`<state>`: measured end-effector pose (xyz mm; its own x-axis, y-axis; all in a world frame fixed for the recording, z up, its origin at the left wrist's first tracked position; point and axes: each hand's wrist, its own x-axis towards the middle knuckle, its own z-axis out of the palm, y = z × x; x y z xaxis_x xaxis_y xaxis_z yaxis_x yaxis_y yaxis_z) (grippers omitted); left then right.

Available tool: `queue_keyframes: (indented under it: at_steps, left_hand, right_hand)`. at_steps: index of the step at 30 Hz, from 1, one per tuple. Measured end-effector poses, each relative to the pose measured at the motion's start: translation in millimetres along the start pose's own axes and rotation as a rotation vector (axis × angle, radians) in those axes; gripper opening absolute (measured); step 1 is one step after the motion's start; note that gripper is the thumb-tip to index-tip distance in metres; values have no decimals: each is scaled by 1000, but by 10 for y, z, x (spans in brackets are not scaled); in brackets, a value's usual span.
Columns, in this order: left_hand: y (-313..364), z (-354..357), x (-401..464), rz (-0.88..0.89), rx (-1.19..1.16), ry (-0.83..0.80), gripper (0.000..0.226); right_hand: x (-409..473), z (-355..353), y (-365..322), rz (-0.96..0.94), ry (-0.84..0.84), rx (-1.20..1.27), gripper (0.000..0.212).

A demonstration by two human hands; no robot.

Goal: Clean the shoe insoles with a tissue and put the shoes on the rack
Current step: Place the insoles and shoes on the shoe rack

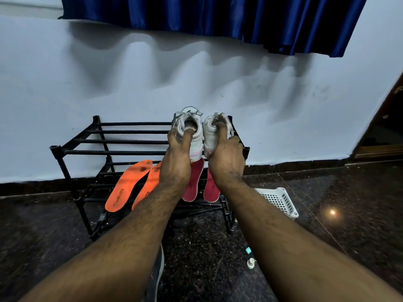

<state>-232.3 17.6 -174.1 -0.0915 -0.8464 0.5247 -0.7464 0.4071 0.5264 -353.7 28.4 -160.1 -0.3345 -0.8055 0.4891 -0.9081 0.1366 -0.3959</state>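
Hands set a pair of white shoes at the right end of the rack's (113, 152) top tier: left hand (177, 153) closed on the left shoe (188, 129), right hand (226, 155) closed on the right shoe (214, 129). Heels overhanging the front bar could tip off on release. Orange insoles (128, 186) and red insoles (196, 182) lean below, partly hidden by forearms; no tissue is visible.
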Motion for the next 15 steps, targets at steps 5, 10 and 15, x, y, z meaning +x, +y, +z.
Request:
queue_keyframes:
  at_steps: [5, 10, 15]
  left_hand:
    - [6, 113, 219, -70, -68, 6, 70]
    - [-127, 144, 245, -8, 192, -23, 85]
    - [-449, 181, -189, 198, 502, 71, 77]
  right_hand:
    - [81, 124, 21, -2, 32, 76, 87]
    - [-44, 148, 35, -17, 60, 115, 96]
    - [-473, 356, 244, -159, 77, -54, 69]
